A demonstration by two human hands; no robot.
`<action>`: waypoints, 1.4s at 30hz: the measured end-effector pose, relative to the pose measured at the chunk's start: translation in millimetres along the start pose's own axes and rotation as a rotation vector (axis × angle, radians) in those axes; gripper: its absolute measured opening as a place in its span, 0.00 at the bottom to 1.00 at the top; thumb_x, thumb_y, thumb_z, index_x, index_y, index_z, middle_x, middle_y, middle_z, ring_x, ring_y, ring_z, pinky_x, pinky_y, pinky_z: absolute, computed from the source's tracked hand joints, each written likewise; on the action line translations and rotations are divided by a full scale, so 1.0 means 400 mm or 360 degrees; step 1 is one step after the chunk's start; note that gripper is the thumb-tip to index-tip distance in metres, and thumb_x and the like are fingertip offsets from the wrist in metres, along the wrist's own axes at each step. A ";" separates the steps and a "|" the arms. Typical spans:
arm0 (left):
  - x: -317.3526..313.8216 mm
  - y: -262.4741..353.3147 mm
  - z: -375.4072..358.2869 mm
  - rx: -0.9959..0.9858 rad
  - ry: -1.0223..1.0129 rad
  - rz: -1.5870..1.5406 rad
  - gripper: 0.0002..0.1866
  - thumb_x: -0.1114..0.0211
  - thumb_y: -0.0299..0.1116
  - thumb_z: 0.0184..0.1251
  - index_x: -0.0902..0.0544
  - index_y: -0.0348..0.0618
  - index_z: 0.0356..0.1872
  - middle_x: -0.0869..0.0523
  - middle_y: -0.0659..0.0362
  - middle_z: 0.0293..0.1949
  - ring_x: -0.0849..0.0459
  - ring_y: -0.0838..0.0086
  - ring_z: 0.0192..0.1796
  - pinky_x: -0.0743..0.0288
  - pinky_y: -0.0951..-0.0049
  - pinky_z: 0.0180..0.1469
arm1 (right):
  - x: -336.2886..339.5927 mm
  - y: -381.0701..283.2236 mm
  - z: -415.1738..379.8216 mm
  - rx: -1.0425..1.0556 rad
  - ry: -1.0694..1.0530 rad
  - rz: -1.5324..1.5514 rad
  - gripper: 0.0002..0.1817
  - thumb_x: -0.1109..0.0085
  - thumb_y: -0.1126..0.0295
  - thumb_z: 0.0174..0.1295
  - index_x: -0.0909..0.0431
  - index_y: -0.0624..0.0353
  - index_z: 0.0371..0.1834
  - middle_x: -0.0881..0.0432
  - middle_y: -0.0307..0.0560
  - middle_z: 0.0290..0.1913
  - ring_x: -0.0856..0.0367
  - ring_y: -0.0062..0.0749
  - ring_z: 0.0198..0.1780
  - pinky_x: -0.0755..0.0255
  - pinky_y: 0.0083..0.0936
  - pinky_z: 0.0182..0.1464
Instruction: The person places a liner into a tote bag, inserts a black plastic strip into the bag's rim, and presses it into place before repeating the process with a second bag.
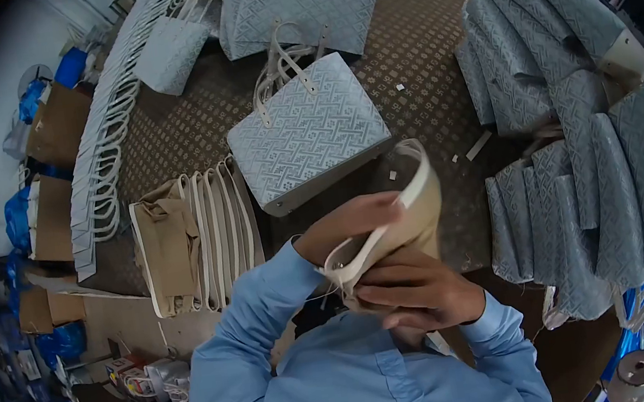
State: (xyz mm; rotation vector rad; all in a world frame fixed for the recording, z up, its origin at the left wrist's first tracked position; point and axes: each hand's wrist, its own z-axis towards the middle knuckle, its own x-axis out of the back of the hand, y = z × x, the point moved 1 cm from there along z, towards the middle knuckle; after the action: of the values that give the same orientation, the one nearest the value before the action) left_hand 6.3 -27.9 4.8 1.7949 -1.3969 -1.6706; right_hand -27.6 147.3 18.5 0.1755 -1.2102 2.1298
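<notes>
Clamps left hand (351, 225) and right hand (423, 292) on a tan, white-edged fabric piece (421, 220), bent in a curve over the near edge of the tabletop (431, 40). Looks blurred at the upper end, partly hidden behind right hand.

A brown, patterned table (430, 32) bears a grey-and-white handbag (309, 133) near its middle, with more grey bags (304, 4) at 12 o'clock. White-edged beige pieces (197, 242) stand at 8, overlapping handled panels (97, 133) at 10, and grey patterned pieces (516, 70) between 2 and 4. Small white scraps (401, 87) lie toward 3.
</notes>
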 end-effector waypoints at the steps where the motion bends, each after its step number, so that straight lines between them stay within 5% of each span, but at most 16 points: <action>1: 0.000 0.024 0.006 -0.0025 0.0013 0.0024 0.32 0.42 0.48 0.64 0.34 0.32 0.61 0.21 0.56 0.50 0.24 0.77 0.50 0.30 0.78 0.53 | 0.008 -0.002 -0.008 -0.0035 -0.0134 0.0076 0.17 0.34 0.70 0.52 0.21 0.61 0.47 0.20 0.52 0.43 0.20 0.47 0.40 0.25 0.34 0.43; 3: -0.003 0.051 0.008 0.0176 -0.0464 0.0435 0.30 0.42 0.30 0.57 0.34 0.30 0.62 0.21 0.56 0.51 0.24 0.78 0.50 0.31 0.77 0.55 | 0.050 -0.015 -0.054 -0.0063 -0.0139 0.0296 0.26 0.32 0.66 0.51 0.25 0.60 0.54 0.22 0.55 0.47 0.23 0.46 0.47 0.28 0.38 0.50; 5: -0.007 0.079 0.020 0.0073 -0.0487 0.0494 0.30 0.43 0.27 0.54 0.33 0.30 0.61 0.21 0.55 0.50 0.23 0.77 0.49 0.30 0.76 0.53 | 0.117 -0.059 -0.047 0.0102 0.0493 -0.0782 0.28 0.30 0.66 0.49 0.27 0.57 0.56 0.21 0.56 0.43 0.21 0.46 0.42 0.28 0.41 0.49; 7: -0.019 0.120 0.025 -0.0151 -0.0888 0.1325 0.28 0.46 0.28 0.58 0.34 0.29 0.61 0.21 0.53 0.52 0.21 0.73 0.51 0.30 0.76 0.54 | 0.161 -0.084 0.052 -0.0241 0.0132 -0.1826 0.28 0.29 0.64 0.47 0.26 0.54 0.53 0.19 0.54 0.37 0.19 0.47 0.36 0.27 0.39 0.45; 11: 0.037 0.148 0.049 -0.0184 -0.0885 0.1952 0.23 0.46 0.32 0.62 0.29 0.33 0.58 0.16 0.52 0.43 0.17 0.70 0.43 0.26 0.73 0.48 | 0.220 0.085 -0.007 -0.1194 -0.1021 -0.0549 0.18 0.32 0.58 0.47 0.21 0.61 0.34 0.22 0.57 0.23 0.23 0.55 0.28 0.32 0.39 0.28; 16: 0.672 0.243 0.105 -0.0391 0.1299 0.2043 0.28 0.40 0.49 0.62 0.24 0.33 0.52 0.16 0.48 0.41 0.16 0.62 0.41 0.26 0.69 0.44 | 0.234 0.171 -0.148 -0.1711 0.0045 -0.0948 0.17 0.36 0.59 0.52 0.21 0.65 0.29 0.24 0.56 0.19 0.22 0.41 0.23 0.34 0.36 0.26; 19: 1.045 0.127 0.121 0.0161 0.1784 0.2150 0.31 0.34 0.56 0.52 0.20 0.32 0.40 0.17 0.44 0.36 0.18 0.52 0.40 0.27 0.59 0.43 | 0.177 0.225 -0.304 -0.1708 0.1157 -0.0465 0.15 0.38 0.64 0.55 0.21 0.67 0.36 0.19 0.45 0.28 0.23 0.24 0.31 0.30 0.25 0.34; 21: 1.079 0.144 0.118 0.0238 0.1540 0.2012 0.31 0.33 0.56 0.51 0.19 0.33 0.40 0.17 0.46 0.35 0.19 0.56 0.38 0.27 0.61 0.42 | 0.109 0.250 -0.360 -0.1721 0.1355 -0.0364 0.15 0.39 0.66 0.55 0.22 0.67 0.40 0.19 0.43 0.32 0.23 0.24 0.34 0.30 0.24 0.38; 23: 1.046 0.184 0.133 0.0120 0.1275 0.1443 0.27 0.29 0.52 0.49 0.19 0.34 0.38 0.18 0.53 0.32 0.21 0.69 0.32 0.29 0.66 0.39 | 0.065 0.285 -0.368 -0.1737 0.1561 -0.0262 0.16 0.39 0.67 0.55 0.23 0.67 0.43 0.19 0.41 0.36 0.23 0.23 0.37 0.30 0.22 0.41; 27: 0.765 0.247 0.106 -0.0401 0.0561 0.1403 0.15 0.32 0.36 0.54 0.20 0.35 0.37 0.19 0.55 0.30 0.21 0.74 0.33 0.29 0.71 0.37 | -0.053 0.369 -0.369 -0.1528 0.1505 -0.0164 0.23 0.41 0.71 0.52 0.29 0.66 0.53 0.22 0.46 0.46 0.26 0.28 0.46 0.32 0.25 0.50; 30: 0.464 0.234 0.005 -0.0593 0.0524 0.1816 0.13 0.32 0.31 0.56 0.22 0.36 0.40 0.18 0.57 0.28 0.21 0.78 0.32 0.28 0.77 0.36 | -0.066 0.373 -0.335 -0.1521 0.1540 -0.0081 0.36 0.42 0.76 0.49 0.41 0.63 0.66 0.27 0.46 0.53 0.28 0.32 0.51 0.35 0.25 0.55; 32: 0.315 0.170 -0.073 -0.0542 0.0583 0.1957 0.12 0.32 0.33 0.55 0.23 0.40 0.37 0.19 0.53 0.28 0.17 0.64 0.34 0.26 0.67 0.36 | -0.029 0.327 -0.304 -0.1289 0.1477 -0.0902 0.40 0.44 0.77 0.48 0.46 0.61 0.69 0.29 0.49 0.57 0.30 0.34 0.56 0.36 0.25 0.58; 34: 0.263 0.083 -0.127 -0.0668 0.0552 0.1975 0.12 0.31 0.33 0.54 0.23 0.41 0.37 0.18 0.53 0.29 0.17 0.62 0.34 0.26 0.66 0.35 | 0.025 0.249 -0.249 -0.1287 0.1578 -0.0824 0.42 0.49 0.79 0.49 0.51 0.60 0.72 0.30 0.52 0.61 0.29 0.33 0.58 0.36 0.24 0.59; 36: 0.260 0.041 -0.164 -0.0772 0.0519 0.2011 0.13 0.31 0.33 0.53 0.23 0.42 0.36 0.18 0.53 0.30 0.17 0.59 0.33 0.26 0.66 0.34 | 0.094 0.191 -0.272 -0.1715 0.1322 -0.0125 0.36 0.52 0.81 0.49 0.41 0.62 0.68 0.27 0.54 0.59 0.27 0.31 0.57 0.34 0.21 0.57; 37: 0.267 0.024 -0.173 -0.0863 0.0522 0.2020 0.13 0.30 0.32 0.52 0.23 0.42 0.37 0.18 0.54 0.30 0.17 0.60 0.33 0.26 0.67 0.33 | 0.125 0.190 -0.300 -0.1461 0.0997 -0.0497 0.27 0.53 0.82 0.51 0.29 0.64 0.59 0.20 0.50 0.51 0.22 0.26 0.49 0.31 0.18 0.51; 42: 0.234 0.018 -0.179 -0.0919 0.0531 0.2114 0.10 0.30 0.29 0.51 0.20 0.41 0.34 0.19 0.54 0.27 0.21 0.62 0.31 0.28 0.65 0.34 | 0.179 0.074 -0.120 -0.1256 0.0683 -0.1262 0.15 0.51 0.76 0.57 0.20 0.64 0.46 0.19 0.60 0.35 0.17 0.40 0.36 0.27 0.28 0.37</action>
State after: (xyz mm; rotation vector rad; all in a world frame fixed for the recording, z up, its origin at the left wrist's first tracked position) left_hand 52.0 -132.8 -24.7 0.4748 -1.2467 -0.8151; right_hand -90.7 210.5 0.6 -0.1357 -1.3220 0.8689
